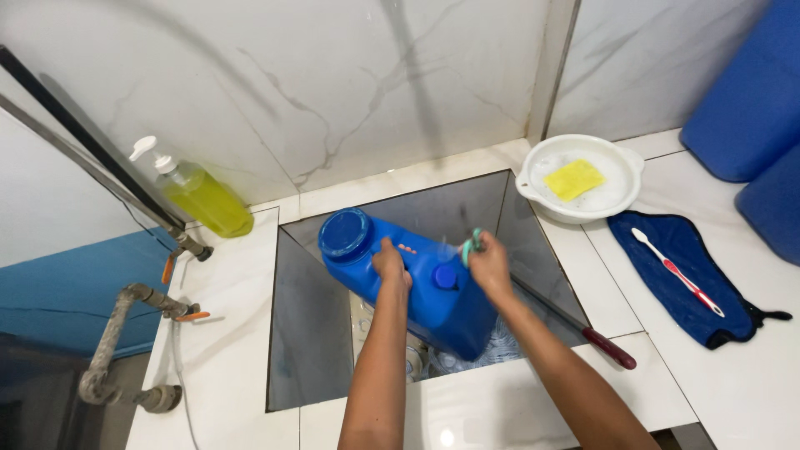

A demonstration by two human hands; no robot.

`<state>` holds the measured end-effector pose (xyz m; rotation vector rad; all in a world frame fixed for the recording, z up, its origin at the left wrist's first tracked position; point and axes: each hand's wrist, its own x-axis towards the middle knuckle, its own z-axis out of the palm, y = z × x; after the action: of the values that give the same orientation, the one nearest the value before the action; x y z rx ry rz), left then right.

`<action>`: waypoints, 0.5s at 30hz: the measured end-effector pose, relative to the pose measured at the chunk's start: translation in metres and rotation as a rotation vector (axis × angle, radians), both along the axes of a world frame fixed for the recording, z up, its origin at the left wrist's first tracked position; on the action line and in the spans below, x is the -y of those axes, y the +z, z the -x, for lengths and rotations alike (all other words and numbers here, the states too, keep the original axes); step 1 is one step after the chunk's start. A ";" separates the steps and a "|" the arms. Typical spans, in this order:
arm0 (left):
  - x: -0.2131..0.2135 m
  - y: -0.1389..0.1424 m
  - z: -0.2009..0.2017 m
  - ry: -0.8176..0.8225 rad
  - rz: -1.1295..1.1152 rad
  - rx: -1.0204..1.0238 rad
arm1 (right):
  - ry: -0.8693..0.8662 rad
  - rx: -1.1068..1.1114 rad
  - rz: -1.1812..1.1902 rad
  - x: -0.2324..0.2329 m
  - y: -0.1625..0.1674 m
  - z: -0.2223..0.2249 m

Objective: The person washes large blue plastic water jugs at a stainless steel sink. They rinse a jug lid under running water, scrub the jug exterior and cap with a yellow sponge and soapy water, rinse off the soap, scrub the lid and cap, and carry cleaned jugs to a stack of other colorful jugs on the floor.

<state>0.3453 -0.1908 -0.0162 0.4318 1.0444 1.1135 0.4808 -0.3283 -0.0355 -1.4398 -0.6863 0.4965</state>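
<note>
Left hand (389, 265) gripping blue jug (417, 279), right hand (489, 265) scrubbing it

Soap bottle (202, 197), bowl (627, 171), toothbrush (677, 272)

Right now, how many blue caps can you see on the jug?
2: a large cap at the jug's far end, and a small cap between the hands; others may be hidden.

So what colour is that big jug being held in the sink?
Blue jug, matching blue caps; clearest in the head view.
</note>
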 end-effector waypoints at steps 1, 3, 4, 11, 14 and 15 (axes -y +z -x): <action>0.001 -0.001 0.007 -0.041 0.005 -0.025 | -0.080 0.027 -0.001 -0.005 0.005 -0.011; 0.001 -0.003 0.022 -0.119 0.012 -0.078 | -0.175 0.158 0.008 -0.011 0.012 -0.036; 0.000 -0.004 0.030 -0.152 0.006 -0.095 | -0.196 0.260 0.018 -0.010 0.013 -0.050; -0.009 -0.009 0.065 -0.448 -0.072 -0.260 | 0.283 0.640 0.860 0.047 0.001 -0.122; -0.011 -0.010 0.074 -0.641 -0.118 -0.390 | 0.192 0.737 1.168 0.091 0.002 -0.153; -0.011 -0.010 0.075 -0.712 -0.132 -0.447 | 0.186 0.649 1.168 0.101 0.000 -0.163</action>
<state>0.2700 -0.1796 -0.0262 1.0969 1.0709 0.4492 0.6435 -0.4292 -0.0355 -2.7170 -1.1307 0.6109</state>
